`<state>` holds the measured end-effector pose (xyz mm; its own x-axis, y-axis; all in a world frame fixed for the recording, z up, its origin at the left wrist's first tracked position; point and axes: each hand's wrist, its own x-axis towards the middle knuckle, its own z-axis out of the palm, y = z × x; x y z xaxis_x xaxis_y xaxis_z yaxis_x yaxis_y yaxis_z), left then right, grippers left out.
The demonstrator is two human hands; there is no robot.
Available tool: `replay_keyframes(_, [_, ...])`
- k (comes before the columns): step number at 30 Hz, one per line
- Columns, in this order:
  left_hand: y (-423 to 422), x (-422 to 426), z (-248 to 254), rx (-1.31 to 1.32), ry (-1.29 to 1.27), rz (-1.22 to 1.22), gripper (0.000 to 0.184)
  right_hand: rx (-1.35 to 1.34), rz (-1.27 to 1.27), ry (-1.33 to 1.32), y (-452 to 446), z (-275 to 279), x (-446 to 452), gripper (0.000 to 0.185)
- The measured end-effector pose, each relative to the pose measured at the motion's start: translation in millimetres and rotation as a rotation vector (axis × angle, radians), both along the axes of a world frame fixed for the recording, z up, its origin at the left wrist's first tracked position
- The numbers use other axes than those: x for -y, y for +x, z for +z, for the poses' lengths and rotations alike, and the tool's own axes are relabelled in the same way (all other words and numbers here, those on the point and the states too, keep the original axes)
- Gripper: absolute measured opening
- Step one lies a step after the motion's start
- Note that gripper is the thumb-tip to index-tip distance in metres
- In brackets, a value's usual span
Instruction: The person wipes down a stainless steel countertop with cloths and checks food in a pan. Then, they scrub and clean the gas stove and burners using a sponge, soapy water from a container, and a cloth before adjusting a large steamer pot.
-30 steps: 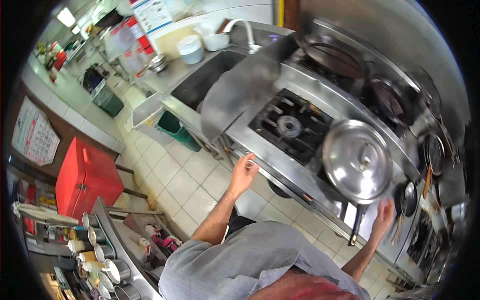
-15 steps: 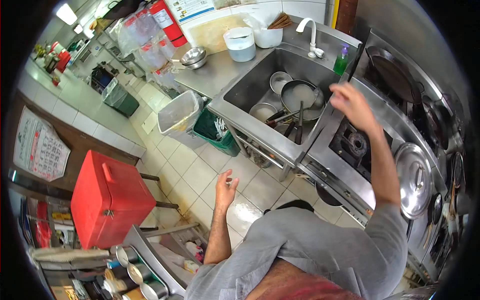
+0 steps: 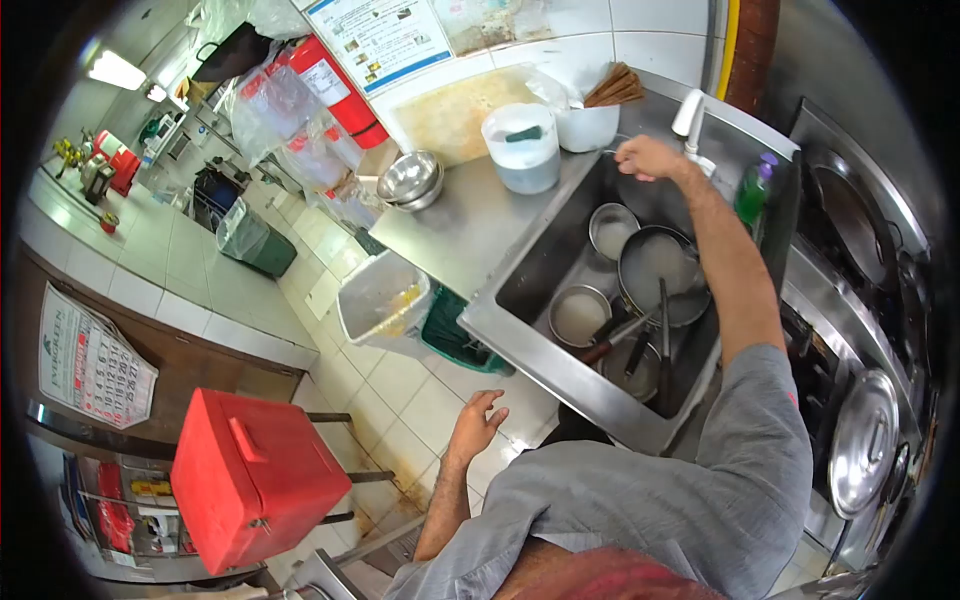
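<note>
My right hand point(image 3: 648, 158) reaches over the back of the steel sink point(image 3: 520, 338), between the white bowl point(image 3: 588, 128) and the white faucet point(image 3: 688, 115). Its fingers are closed near a thin, wire-like piece; what they hold is too small to name. In the sink lie a pan point(image 3: 655, 262) with cloudy water, a small metal bowl point(image 3: 612, 230), a pot point(image 3: 580, 315) of cloudy liquid and several handled utensils. My left hand point(image 3: 478, 425) hangs empty over the floor before the sink, fingers apart and slightly curled.
A water-filled plastic tub point(image 3: 522, 150) and stacked metal bowls point(image 3: 410, 180) stand on the counter. A green soap bottle point(image 3: 752, 190) is right of the faucet. Bins point(image 3: 385, 305) stand left of the sink, a red cooler point(image 3: 255, 480) lower left, a lidded pan point(image 3: 865, 440) right.
The view has shifted from the stove to the sink. My right hand has moved from beside the lidded pan to the sink's back edge, its fingers now closed. My left hand remains low.
</note>
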<state>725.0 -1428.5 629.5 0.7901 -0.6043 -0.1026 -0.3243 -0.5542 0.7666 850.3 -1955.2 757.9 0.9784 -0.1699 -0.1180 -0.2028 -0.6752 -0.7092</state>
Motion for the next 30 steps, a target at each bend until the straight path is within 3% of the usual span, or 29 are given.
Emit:
replay_keyframes(1, [20.5,8.3,9.4,0.006,0.01,-0.004,0.034,0.096,-0.002,0.059,27.2,-6.7,-6.9,0.027])
replay_keyframes(3, [58.6,21.8,22.1,0.008,-0.059,-0.005,0.034,0.393,-0.125,-0.174,65.7,-15.7,-23.8,0.03])
replay_keyframes(7, [132.8,61.2,33.1,0.146,-0.104,-0.125,0.035,0.533,-0.4,0.18,114.2,-57.0,-60.4,0.035])
replay_keyframes(9, [168.1,90.7,47.6,0.402,-0.155,-0.224,0.044,0.487,-0.347,0.251,111.3,-85.9,-80.6,0.037])
replay_keyframes(11, [204.1,125.3,64.1,0.501,-0.164,-0.257,0.055,0.492,-0.391,0.279,108.6,-152.7,-82.9,0.037])
replay_keyframes(16, [284.2,224.3,100.6,0.756,-0.228,-0.292,0.066,0.372,-0.716,0.322,28.8,-215.1,-35.0,0.035])
replay_keyframes(17, [296.9,242.4,104.2,0.839,-0.17,-0.236,0.063,0.331,-0.83,0.356,18.5,-225.6,-21.1,0.034])
replay_keyframes(19, [317.1,271.2,106.5,0.913,-0.117,-0.187,0.061,0.309,-1.005,0.556,-9.0,-184.3,-20.6,0.035])
replay_keyframes(21, [340.2,285.1,104.8,0.761,0.26,-0.285,0.039,0.306,-1.018,0.557,-22.1,-183.2,-3.9,0.036])
replay_keyframes(25, [355.9,288.8,96.9,0.756,0.27,-0.342,0.023,0.302,-1.01,0.63,-31.9,-187.6,7.3,0.038])
replay_keyframes(27, [350.0,280.2,94.5,0.793,0.141,-0.379,0.018,0.291,-0.998,0.669,-27.6,-195.4,10.5,0.037])
replay_keyframes(30, [334.3,263.4,90.8,0.788,0.127,-0.404,0.018,0.279,-0.887,1.045,-17.4,-219.2,-3.9,0.041])
